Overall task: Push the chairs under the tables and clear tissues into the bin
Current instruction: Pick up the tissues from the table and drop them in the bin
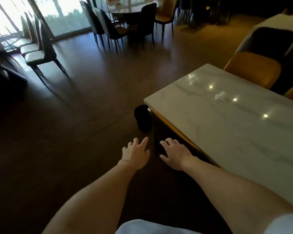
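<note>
Dark chair [161,146], tucked against the marble table [235,132], looks rigid and moderately heavy; push at its top rail. Your right hand [174,152] rests spread on that rail, gripping nothing. Left hand [136,153] hovers open. Tissues [220,96] lie on the tabletop, light and crushable; bin [143,118] stands beside the table corner.

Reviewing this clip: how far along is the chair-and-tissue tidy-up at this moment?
Done: the chair at the marble table's near side looks tucked under. In hand: the right hand rests on its dark back, while the left hand hovers open, empty. Left: two tissues lie on the tabletop, not binned; the black bin stands by the table corner. Chairs by the window stand away from any table.
</note>
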